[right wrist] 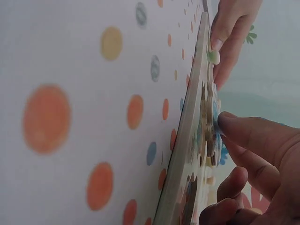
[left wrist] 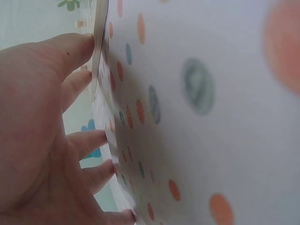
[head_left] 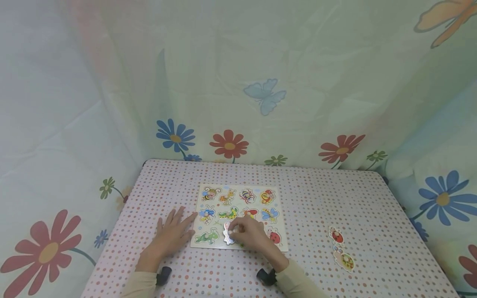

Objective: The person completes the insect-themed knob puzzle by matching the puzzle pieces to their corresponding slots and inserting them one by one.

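A wooden puzzle board [head_left: 199,188] with rows of colourful insect pictures lies on the table. My right hand [head_left: 249,234] pinches a puzzle piece [head_left: 227,234] between thumb and fingers over the board's front row; glare hides its picture. In the right wrist view this piece [right wrist: 214,131] is at the board's surface, and whether it is fully seated I cannot tell. My left hand [head_left: 169,235] lies with fingers spread at the board's left edge, thumb and forefinger touching that edge. Beside it in the front row is a green insect piece [head_left: 207,236].
Two loose pieces lie on the table right of the board: a red ladybug piece [head_left: 337,236] and a yellowish round-bodied insect piece [head_left: 345,260]. The dotted tablecloth [head_left: 309,198] covers the table, with a flower-printed curtain [head_left: 298,124] behind and at the sides.
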`<state>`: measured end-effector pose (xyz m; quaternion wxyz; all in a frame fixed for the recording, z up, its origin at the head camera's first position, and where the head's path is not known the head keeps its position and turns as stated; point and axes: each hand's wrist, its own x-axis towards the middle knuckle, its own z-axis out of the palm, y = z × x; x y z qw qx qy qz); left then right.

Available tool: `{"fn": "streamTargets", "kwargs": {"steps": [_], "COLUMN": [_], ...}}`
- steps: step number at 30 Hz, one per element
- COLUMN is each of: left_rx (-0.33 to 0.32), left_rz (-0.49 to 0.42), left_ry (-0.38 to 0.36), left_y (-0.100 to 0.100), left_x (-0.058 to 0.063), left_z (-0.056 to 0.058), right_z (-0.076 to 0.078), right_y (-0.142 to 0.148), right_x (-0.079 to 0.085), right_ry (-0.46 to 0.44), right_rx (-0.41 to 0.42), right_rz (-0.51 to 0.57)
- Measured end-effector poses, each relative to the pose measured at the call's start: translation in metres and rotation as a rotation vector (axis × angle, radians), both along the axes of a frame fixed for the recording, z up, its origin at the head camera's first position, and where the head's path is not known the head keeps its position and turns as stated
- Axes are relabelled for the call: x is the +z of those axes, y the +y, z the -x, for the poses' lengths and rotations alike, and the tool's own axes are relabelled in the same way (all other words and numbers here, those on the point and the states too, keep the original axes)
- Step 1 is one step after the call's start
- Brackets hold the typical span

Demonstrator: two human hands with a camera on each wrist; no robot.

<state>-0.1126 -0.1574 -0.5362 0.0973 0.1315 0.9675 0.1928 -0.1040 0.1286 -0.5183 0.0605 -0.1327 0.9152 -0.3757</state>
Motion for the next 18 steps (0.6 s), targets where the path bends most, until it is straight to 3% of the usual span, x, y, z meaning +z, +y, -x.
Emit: {"fn": "streamTargets", "kwargs": {"steps": [18], "left_rx": [-0.004], "left_rz": [-0.001], "left_ry": [0.003], "left_y": [-0.0024], "left_x": [-0.0022], "left_z": [-0.0001], "right_z": [-0.0017], "right_y": [-0.0035], "right_x": [0.0011], "right_ry": [-0.02], "right_rx": [-0.018], "right_rz": [-0.037]}}
